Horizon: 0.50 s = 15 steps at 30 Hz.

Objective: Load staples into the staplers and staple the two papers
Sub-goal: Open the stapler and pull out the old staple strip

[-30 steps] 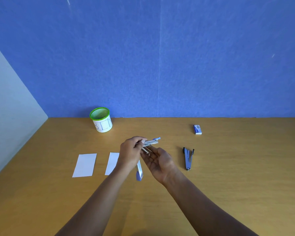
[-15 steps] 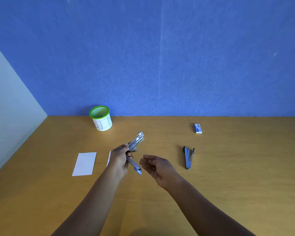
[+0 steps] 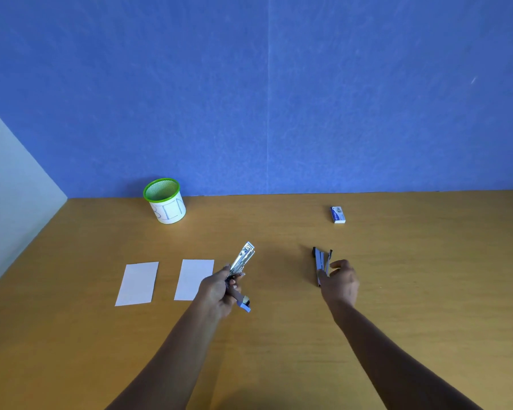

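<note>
Your right hand (image 3: 339,280), thumb and fingers apart, is at the near end of the second stapler (image 3: 320,260) — it lies on the table (image 3: 279,335), long axis pointing away from you — while your left hand (image 3: 216,291) grips the opened stapler (image 3: 244,258) off to its left

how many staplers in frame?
2. The open stapler is gripped in the left hand; the second stapler lies on the table beside the right hand. None seem hidden.
</note>
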{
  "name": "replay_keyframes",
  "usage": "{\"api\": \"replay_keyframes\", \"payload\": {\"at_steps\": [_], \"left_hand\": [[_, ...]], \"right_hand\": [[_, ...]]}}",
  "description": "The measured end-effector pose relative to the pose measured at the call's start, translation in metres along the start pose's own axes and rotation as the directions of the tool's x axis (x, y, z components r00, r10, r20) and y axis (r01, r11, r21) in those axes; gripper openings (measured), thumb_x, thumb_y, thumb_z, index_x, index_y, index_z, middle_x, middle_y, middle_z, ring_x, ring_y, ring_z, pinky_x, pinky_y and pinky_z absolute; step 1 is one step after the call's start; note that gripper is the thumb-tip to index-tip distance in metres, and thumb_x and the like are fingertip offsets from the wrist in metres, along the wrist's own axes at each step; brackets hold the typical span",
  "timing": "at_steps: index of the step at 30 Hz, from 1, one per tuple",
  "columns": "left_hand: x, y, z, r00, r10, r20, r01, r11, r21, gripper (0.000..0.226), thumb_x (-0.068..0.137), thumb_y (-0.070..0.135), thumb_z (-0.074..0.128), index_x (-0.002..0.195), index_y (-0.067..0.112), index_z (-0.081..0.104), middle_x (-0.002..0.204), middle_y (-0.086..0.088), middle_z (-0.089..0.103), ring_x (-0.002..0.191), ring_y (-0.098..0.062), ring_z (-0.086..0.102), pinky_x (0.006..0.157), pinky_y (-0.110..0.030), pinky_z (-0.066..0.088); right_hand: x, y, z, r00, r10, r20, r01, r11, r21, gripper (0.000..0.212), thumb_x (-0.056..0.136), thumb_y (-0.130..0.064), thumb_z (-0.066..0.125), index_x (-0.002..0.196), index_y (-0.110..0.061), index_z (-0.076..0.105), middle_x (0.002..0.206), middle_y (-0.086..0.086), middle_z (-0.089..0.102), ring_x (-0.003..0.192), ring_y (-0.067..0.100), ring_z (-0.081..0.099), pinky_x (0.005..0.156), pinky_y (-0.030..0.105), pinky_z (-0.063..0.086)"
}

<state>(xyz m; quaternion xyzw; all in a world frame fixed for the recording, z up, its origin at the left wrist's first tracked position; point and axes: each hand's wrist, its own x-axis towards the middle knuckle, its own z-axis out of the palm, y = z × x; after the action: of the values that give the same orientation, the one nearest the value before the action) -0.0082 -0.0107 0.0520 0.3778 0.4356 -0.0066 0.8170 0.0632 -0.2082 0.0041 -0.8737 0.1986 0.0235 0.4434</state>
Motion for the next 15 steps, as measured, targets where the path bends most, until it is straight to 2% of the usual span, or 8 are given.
{"api": "replay_keyframes", "payload": {"at_steps": [3, 5, 10, 15], "left_hand": [[0.003, -0.005, 0.005, 0.999, -0.036, 0.015, 0.036, 0.999, 0.010, 0.028, 0.096, 0.013, 0.048, 0.074, -0.002, 0.056, 0.044, -0.007, 0.058, 0.049, -0.010, 0.037, 0.030, -0.012, 0.032], [0.005, -0.008, 0.008, 0.999, -0.051, 0.017, 0.051, 0.999, 0.010, 0.028, 0.097, 0.013, 0.048, 0.074, -0.001, 0.055, 0.041, -0.006, 0.058, 0.051, -0.011, 0.038, 0.029, -0.012, 0.031], [0.014, -0.010, 0.009, 0.998, -0.067, 0.009, 0.067, 0.998, 0.019, 0.027, 0.097, 0.014, 0.047, 0.076, -0.001, 0.055, 0.041, -0.006, 0.059, 0.029, -0.006, 0.039, 0.030, -0.012, 0.030], [0.020, -0.015, 0.009, 0.997, -0.081, -0.010, 0.081, 0.997, 0.010, 0.026, 0.097, 0.013, 0.047, 0.076, -0.001, 0.055, 0.039, -0.006, 0.058, 0.026, -0.005, 0.038, 0.029, -0.011, 0.030]], "right_hand": [[0.011, 0.007, -0.001, 0.997, -0.004, 0.078, 0.011, 0.996, -0.083, 0.053, 0.076, -0.021, 0.074, 0.118, 0.001, 0.050, 0.116, 0.020, 0.056, 0.110, 0.033, 0.051, 0.085, 0.035, 0.041], [0.016, 0.011, 0.000, 0.994, -0.005, 0.110, 0.017, 0.994, -0.109, 0.056, 0.075, -0.023, 0.075, 0.119, 0.000, 0.050, 0.119, 0.018, 0.054, 0.112, 0.032, 0.050, 0.084, 0.034, 0.041], [0.023, 0.018, 0.001, 0.997, 0.008, 0.082, -0.001, 0.996, -0.084, 0.042, 0.077, -0.019, 0.073, 0.110, 0.000, 0.055, 0.109, 0.017, 0.060, 0.102, 0.031, 0.055, 0.076, 0.030, 0.041], [0.029, 0.023, -0.003, 1.000, -0.015, 0.014, 0.015, 1.000, -0.027, 0.028, 0.080, -0.012, 0.067, 0.102, 0.001, 0.057, 0.097, 0.017, 0.063, 0.092, 0.030, 0.056, 0.074, 0.032, 0.044]]}}
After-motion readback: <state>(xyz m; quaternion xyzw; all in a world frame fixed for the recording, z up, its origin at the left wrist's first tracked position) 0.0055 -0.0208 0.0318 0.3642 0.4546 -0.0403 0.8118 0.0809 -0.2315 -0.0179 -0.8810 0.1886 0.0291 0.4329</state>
